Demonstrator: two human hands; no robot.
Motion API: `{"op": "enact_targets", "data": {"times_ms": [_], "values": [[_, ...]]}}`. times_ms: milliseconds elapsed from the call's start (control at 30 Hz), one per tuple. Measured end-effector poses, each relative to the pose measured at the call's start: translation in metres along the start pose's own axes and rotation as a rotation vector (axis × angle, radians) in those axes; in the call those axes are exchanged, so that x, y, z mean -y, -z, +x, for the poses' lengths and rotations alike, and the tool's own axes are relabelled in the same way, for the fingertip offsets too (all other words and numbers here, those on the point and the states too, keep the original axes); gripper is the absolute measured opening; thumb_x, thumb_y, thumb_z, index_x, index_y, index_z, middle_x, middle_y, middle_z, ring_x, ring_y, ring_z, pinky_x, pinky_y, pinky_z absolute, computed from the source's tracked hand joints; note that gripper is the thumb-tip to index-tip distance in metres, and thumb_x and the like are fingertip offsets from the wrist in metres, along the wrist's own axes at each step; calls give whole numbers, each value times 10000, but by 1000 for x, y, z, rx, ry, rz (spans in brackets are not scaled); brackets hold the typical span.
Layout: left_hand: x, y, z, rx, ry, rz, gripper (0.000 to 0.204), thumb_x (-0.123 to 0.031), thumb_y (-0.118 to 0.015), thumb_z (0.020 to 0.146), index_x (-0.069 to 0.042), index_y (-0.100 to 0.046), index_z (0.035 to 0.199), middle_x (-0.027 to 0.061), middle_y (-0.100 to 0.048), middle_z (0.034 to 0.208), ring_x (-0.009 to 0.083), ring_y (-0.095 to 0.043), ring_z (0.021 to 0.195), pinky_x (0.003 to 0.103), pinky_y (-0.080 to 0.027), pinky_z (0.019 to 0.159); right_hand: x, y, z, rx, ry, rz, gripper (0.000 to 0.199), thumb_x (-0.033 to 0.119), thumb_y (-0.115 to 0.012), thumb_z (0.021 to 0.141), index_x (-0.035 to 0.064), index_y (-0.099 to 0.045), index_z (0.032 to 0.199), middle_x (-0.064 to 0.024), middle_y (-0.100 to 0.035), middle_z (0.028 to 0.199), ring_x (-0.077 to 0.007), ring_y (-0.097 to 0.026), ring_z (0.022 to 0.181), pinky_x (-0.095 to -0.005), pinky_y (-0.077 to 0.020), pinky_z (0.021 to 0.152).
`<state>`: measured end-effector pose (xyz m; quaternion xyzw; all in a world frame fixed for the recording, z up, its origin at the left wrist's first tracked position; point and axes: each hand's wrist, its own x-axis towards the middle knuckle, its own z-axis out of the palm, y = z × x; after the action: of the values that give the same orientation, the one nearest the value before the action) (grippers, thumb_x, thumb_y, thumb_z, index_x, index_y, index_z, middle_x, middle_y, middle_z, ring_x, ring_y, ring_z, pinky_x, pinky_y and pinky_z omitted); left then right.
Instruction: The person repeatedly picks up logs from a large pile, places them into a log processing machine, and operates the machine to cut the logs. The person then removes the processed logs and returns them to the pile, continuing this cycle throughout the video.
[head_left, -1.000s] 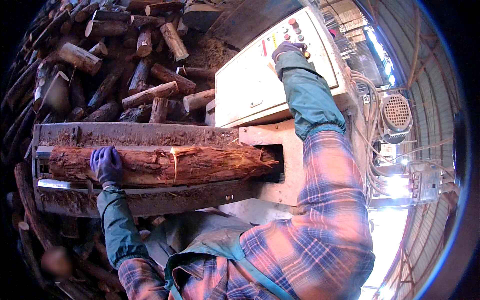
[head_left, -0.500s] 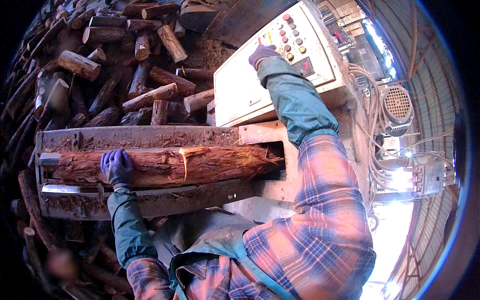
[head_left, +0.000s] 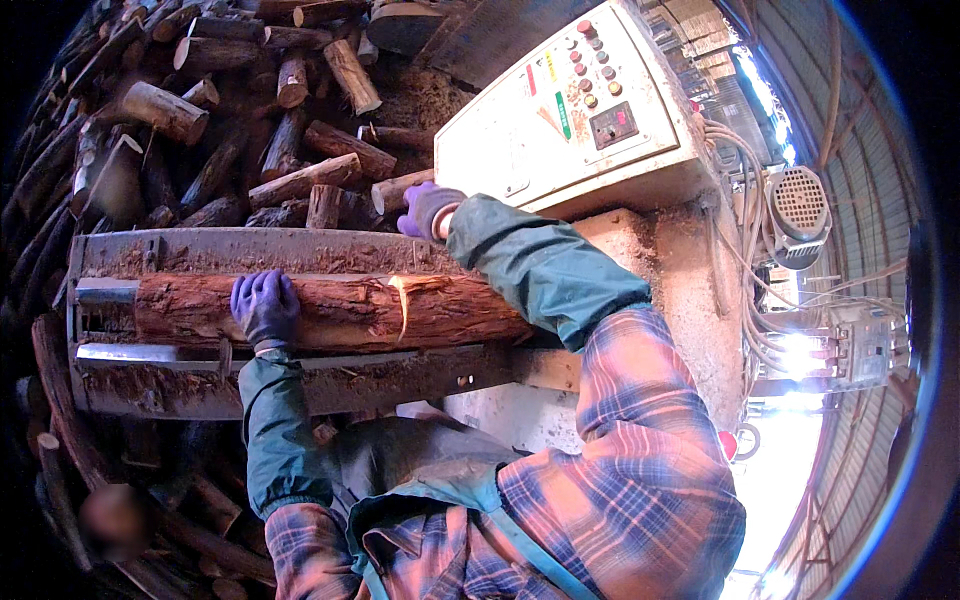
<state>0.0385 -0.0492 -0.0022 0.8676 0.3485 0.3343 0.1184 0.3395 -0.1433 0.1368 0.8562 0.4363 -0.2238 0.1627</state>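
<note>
A long reddish-brown log (head_left: 345, 312) with ragged bark lies lengthwise in a metal trough (head_left: 300, 392). A pale, split ridge crosses it right of its middle. My left hand (head_left: 266, 308), in a purple glove, is bent over the log's top near its left end. Over the trough's far rim, beside the cream control box (head_left: 490, 155), hovers my gloved right hand (head_left: 430, 210). Its fingers are curled, and nothing shows in them. My right forearm in its teal sleeve hides the log's right end and the opening of the machine there.
Cut logs (head_left: 165, 112) lie heaped beyond the trough and along the left. Buttons and a small display (head_left: 614, 125) are set in the control box. Right of it hang loose cables (head_left: 745, 220) and a motor with a round grille (head_left: 800, 205). Sawdust coats the machine housing (head_left: 690, 290).
My right hand has left the control box's button panel and come left and nearer, toward the trough. The log has slid right along the trough, with my left hand moving along on it.
</note>
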Motion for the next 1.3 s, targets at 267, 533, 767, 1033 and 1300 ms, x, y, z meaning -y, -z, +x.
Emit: {"op": "enact_targets", "data": {"times_ms": [267, 533, 767, 1033, 1300], "values": [[-47, 9, 61, 379, -48, -12, 147, -227, -664, 705, -140, -719, 810, 101, -721, 893, 296, -672, 840, 439, -539, 771, 23, 14, -44, -35, 233, 167, 453, 416, -628, 816, 34, -700, 1048, -227, -685, 1042, -374, -653, 951, -461, -510, 818], [-27, 36, -59, -42, 360, -660, 172, -270, -716, 816, -125, -746, 903, 142, -715, 871, 345, -689, 847, 441, -545, 756, 137, -125, -61, -175, 769, 395, 308, 190, -671, 894, 10, -674, 1144, -194, -697, 1083, -323, -673, 1012, -399, -527, 892], [121, 224, -319, -218, 1094, -231, 217, -176, -693, 888, -72, -730, 1074, 95, -737, 1001, 203, -694, 927, 347, -553, 844, 318, -202, -140, 513, 775, 915, 401, 178, -699, 922, 7, -609, 1272, -114, -674, 1175, -196, -639, 1071, -322, -502, 956], [402, 382, -244, -341, 824, 216, 848, -498, -797, 798, -33, -457, 1421, 198, -591, 1342, 324, -565, 1257, 403, -435, 1076, 636, -250, -93, 1276, 332, 1370, 889, 655, -589, 897, 233, -207, 1580, -162, -319, 1571, -363, -373, 1402, -498, -290, 1158], [522, 385, -225, 45, 1175, -632, 1089, -534, -820, 761, -6, -256, 1530, 191, -559, 1368, 284, -561, 1221, 368, -439, 1053, 825, -258, -107, 1462, 420, 2091, 828, 669, -582, 885, 78, -446, 1448, -169, -508, 1437, -356, -484, 1324, -531, -353, 1156]]}}
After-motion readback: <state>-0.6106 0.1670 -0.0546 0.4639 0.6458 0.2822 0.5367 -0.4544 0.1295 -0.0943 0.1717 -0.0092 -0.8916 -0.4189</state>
